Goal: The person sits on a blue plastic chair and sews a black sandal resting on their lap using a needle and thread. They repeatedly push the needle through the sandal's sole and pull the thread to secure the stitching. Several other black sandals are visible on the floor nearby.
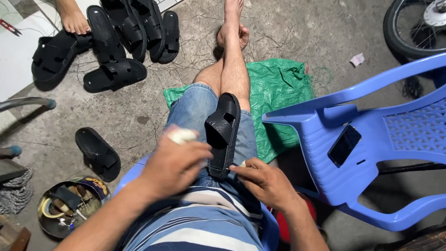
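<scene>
The black sandal (224, 135) lies on my lap across the denim shorts, sole edge up. My left hand (174, 165), a bandaged fingertip showing, is curled against its side; my right hand (267, 183) pinches its heel end. I judge the work midway: one sandal in hand, a pile of sandals (123, 42) lying finished-looking on the concrete floor (139, 118). Around me sit a blue plastic chair (371, 139) carrying a phone (344, 145), a green sack (278, 88), and a round tin of tools (69, 207).
</scene>
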